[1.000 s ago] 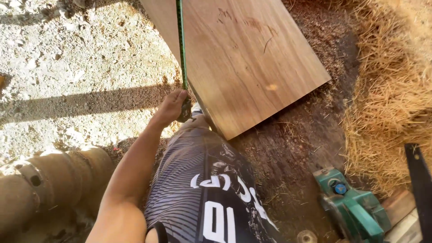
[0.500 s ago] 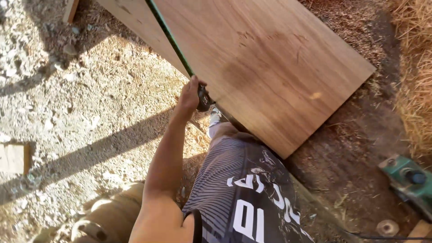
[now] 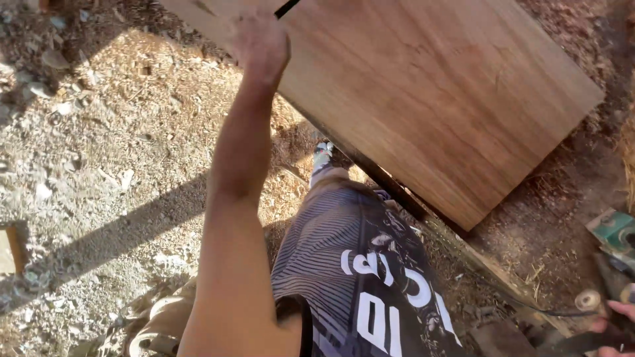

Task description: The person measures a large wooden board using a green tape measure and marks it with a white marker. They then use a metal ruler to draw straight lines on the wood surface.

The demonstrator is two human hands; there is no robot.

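Left hand (image 3: 259,41) up at far centre, arm stretched out from near centre. Fingers curled over left edge of board (image 3: 423,99); closed around that edge as far as visible, though fingertips hidden behind knuckles. Dark thin strip (image 3: 287,8) seen just above the hand at top edge of frame; whether gripped or only beside the hand, cannot tell.

Board: large, flat, brown wood grain, tilted diagonally across far right half of view. Near corner low at right centre, sitting over a dark rail or edge (image 3: 397,192) running from centre toward near right. Shoe (image 3: 322,153) just left of that rail, under board's near edge.

Right hand (image 3: 612,314) only partly in view at near right corner: a few fingers showing, resting on or beside a dark object (image 3: 582,342). How far open, cannot tell; grip not visible. Small round pale piece (image 3: 587,301) just left of those fingers. Green tool (image 3: 612,228) at right edge, above the right hand, cropped by frame.

Ground (image 3: 99,165): dirt, wood chips and sawdust, left half in sun with long shadow crossing diagonally. Pale wood offcut (image 3: 6,251) at left edge. Striped shirt (image 3: 331,264) with white markings filling near centre; tan trousers (image 3: 159,324) near left.
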